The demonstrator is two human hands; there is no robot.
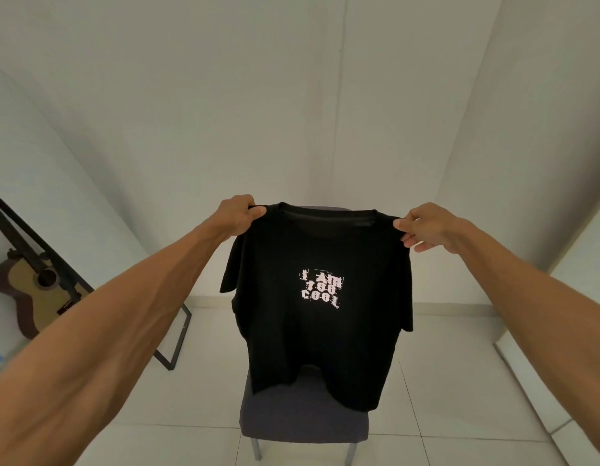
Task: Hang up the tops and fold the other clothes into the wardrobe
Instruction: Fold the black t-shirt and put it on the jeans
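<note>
The fingers of the left hand [239, 210] are pinched shut on the left shoulder seam of a black T-shirt [320, 314], thumb tucked against the cloth. The right hand [426, 227] grips the opposite shoulder the same way, thumb on top and curled fingers below. Both arms reach straight out, so the shirt hangs spread between them, collar uppermost, its white printed lettering [321, 288] facing the camera. Its hem drapes just above the seat of a grey chair [302, 425], which stands on pale floor tiles; whether the hem touches the seat I cannot tell.

This looks like the inspection step: the garment is opened out and shows itself to be a top, so it belongs on a hanger rather than in a fold. No hanger and no wardrobe is in view. The next move probably calls for freeing one hand to fetch a hanger while the other keeps hold of the shirt by the collar.

A guitar [32, 290] leans at the far left beside a black metal frame [177, 334].
</note>
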